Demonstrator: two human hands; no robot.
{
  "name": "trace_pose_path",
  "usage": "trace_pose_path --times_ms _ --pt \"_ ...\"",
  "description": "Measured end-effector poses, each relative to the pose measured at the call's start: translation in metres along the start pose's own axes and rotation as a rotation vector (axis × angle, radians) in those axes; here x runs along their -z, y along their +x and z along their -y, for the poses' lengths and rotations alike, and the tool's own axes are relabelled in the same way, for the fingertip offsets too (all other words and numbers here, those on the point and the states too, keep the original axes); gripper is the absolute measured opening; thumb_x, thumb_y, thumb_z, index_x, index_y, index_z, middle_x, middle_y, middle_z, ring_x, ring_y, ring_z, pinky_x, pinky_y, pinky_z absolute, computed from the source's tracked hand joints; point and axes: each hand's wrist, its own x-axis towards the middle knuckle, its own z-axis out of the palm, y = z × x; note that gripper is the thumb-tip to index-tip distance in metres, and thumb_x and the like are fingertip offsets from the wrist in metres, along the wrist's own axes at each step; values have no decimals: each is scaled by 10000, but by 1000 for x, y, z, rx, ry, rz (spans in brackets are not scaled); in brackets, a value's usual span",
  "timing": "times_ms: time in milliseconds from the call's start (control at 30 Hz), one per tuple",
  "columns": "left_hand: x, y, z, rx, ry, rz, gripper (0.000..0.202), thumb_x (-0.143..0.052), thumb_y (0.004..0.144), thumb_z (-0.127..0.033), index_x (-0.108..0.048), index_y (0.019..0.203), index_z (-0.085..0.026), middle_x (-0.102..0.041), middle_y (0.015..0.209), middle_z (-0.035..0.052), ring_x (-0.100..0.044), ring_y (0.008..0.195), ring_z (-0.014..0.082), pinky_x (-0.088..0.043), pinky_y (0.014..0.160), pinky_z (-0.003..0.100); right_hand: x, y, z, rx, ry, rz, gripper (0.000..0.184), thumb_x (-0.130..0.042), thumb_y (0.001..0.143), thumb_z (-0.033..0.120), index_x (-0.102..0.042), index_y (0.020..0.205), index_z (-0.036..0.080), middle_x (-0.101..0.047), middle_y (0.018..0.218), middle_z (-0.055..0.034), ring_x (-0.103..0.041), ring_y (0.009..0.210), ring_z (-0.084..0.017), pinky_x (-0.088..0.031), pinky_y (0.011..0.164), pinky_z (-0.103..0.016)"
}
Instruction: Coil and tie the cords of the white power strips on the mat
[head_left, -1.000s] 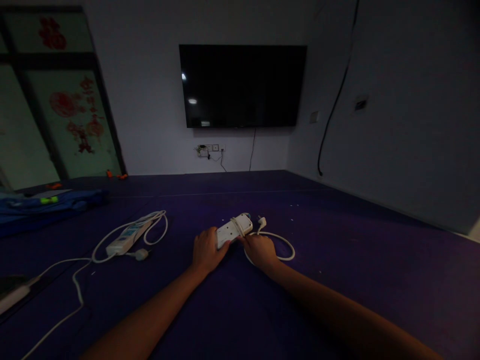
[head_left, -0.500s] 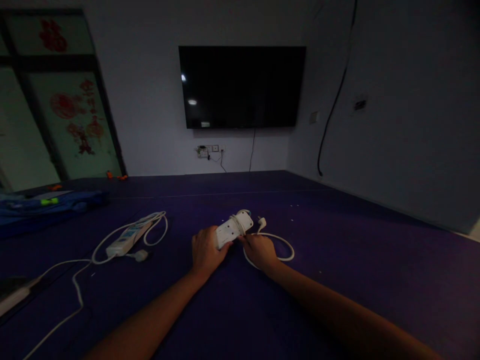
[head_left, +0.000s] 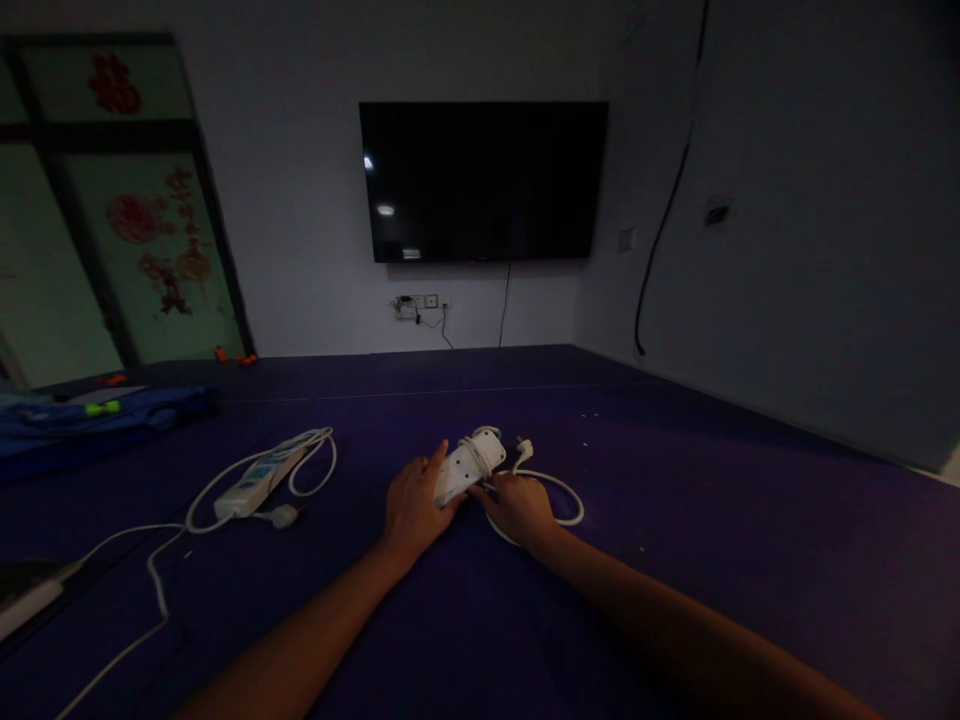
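Observation:
My left hand (head_left: 412, 504) grips the near end of a white power strip (head_left: 454, 474), thumb on one side and fingers on the other, with the index finger raised along its edge. The strip lies tilted, its screw-dotted underside facing up. Several turns of its white cord (head_left: 574, 496) wrap round the far end. Close against the strip's right side, my right hand (head_left: 525, 508) is closed on the cord, though its fingertips are partly hidden. A loose loop curves out beyond that hand, and the white plug (head_left: 524, 452) rests just past the knuckles.
On the purple floor (head_left: 480, 630) to the left lies a second power strip (head_left: 259, 482) with a looped cord and its own plug (head_left: 283, 516). Another white strip (head_left: 30, 608) shows at the left edge. Blue cloth (head_left: 157, 410) lies farther back. A television (head_left: 484, 180) hangs on the wall.
My left index finger has lifted off the strip and now points up. The right hand stays beside the strip on the cord. The view has tipped slightly upward.

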Motion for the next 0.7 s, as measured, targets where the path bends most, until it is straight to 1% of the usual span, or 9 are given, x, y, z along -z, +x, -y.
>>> trace_pose_path --times_ms 100,167,267,367,433,533,633,700 --pt "2 -1 1 -40 8 6 718 -515 756 -494 -199 1367 -288 -531 1020 65 -522 929 221 -408 780 313 -1 -1 -2 50 15 -45 466 -327 873 503 -642 871 160 -670 848 -104 -632 753 -196 -405 606 -239" --pt "2 -2 1 -65 19 -2 683 -500 768 -493 -208 1360 -317 -487 1114 73 -510 974 227 -413 797 320 -2 -1 -4 75 19 -78 459 -331 873 500 -644 868 165 -672 845 -97 -631 743 -189 -397 590 -229" --pt "2 -4 1 -137 32 -1 605 -463 803 -460 -225 1348 -349 -381 1271 67 -473 1049 229 -406 844 333 -3 -2 -7 100 12 -112 460 -332 875 495 -649 855 162 -673 827 -98 -629 714 -179 -384 572 -221" --pt "0 -4 2 -195 52 8 545 -426 831 -427 -244 1340 -356 -339 1314 67 -441 1091 240 -396 862 353 -6 -2 -9 133 5 -136 460 -328 882 481 -651 845 156 -674 813 -99 -626 705 -178 -373 570 -218" --pt "0 -4 3 -217 59 8 530 -410 839 -427 -250 1339 -355 -347 1304 78 -434 1092 250 -393 860 368 -9 -2 -10 147 5 -151 460 -326 885 475 -653 839 153 -673 800 -96 -624 699 -178 -365 563 -216" --pt "-1 -4 4 -240 41 19 553 -403 841 -427 -216 1354 -340 -403 1247 85 -467 1021 240 -395 844 373 -13 -2 -12 149 0 -178 472 -333 879 490 -654 822 148 -670 788 -98 -621 680 -176 -354 551 -214" --pt "0 -4 3 -224 1 15 607 -425 830 -419 -172 1371 -310 -472 1160 83 -486 961 227 -401 822 362 -14 -2 -13 170 6 -198 472 -339 878 489 -654 804 145 -667 779 -97 -618 676 -170 -349 554 -216" --pt "-1 -5 2 -200 -16 -14 625 -444 819 -419 -177 1372 -300 -487 1143 82 -479 977 231 -393 835 364 -14 -1 -13 184 16 -198 462 -341 881 480 -653 819 144 -666 777 -95 -615 676 -163 -347 557 -215"
